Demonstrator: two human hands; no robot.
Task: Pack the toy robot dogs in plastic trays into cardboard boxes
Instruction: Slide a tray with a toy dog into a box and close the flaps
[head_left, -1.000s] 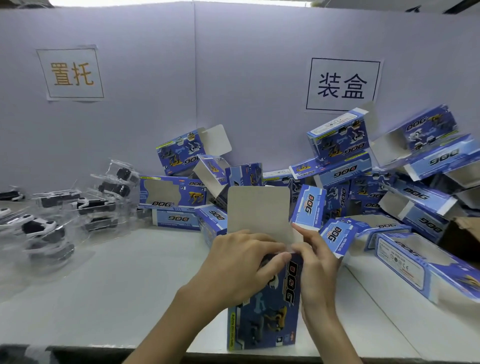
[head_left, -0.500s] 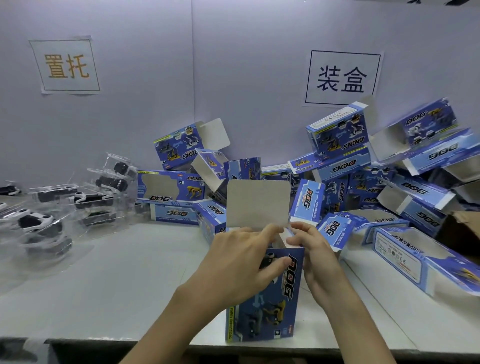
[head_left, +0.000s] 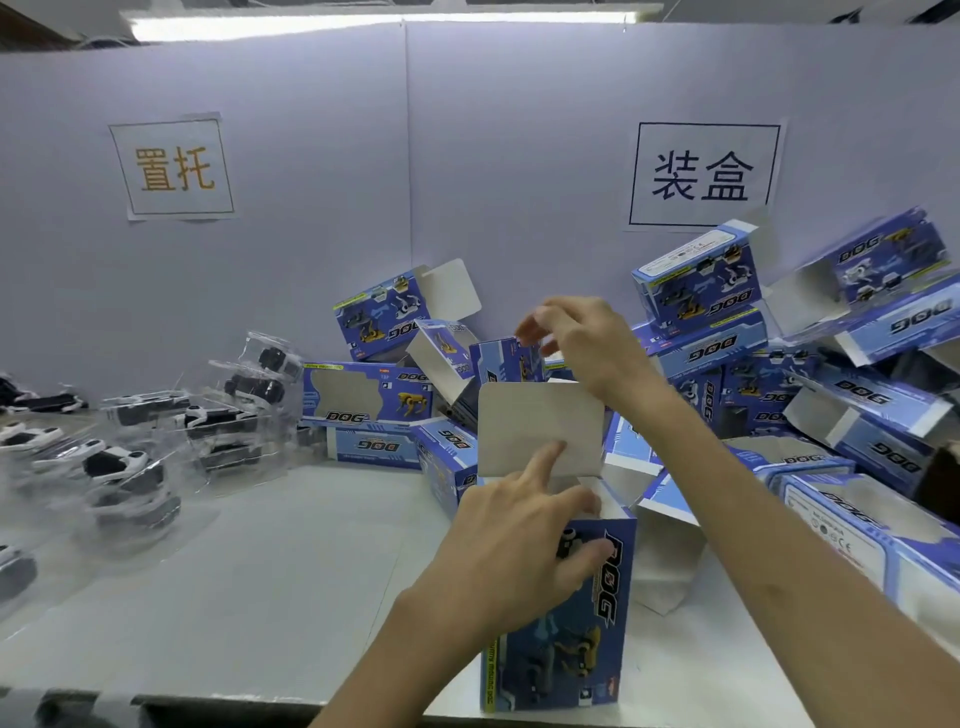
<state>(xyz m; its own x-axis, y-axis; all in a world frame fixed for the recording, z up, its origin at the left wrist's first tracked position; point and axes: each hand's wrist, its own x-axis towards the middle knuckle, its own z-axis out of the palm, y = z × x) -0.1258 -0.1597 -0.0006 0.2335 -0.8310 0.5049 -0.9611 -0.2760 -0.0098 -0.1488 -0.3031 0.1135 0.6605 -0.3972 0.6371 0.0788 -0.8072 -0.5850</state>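
Note:
A blue "DOG" cardboard box (head_left: 576, 634) stands upright at the table's front edge, its grey top flap (head_left: 540, 426) raised. My left hand (head_left: 519, 551) grips the box near its top, thumb on the printed front and index finger stretched onto the flap. My right hand (head_left: 576, 338) hovers in the air above and behind the flap, fingers loosely bent, holding nothing. Toy robot dogs in clear plastic trays (head_left: 124, 462) lie in a group at the left.
A heap of open blue boxes (head_left: 810, 374) fills the back and right of the white table (head_left: 249, 587). One box with a window (head_left: 363, 395) lies beside the trays. Paper signs hang on the grey partition wall (head_left: 405, 156).
My right hand has left the box's top edge and risen above the flap. My left hand stays on the box, its index finger now reaching up the flap.

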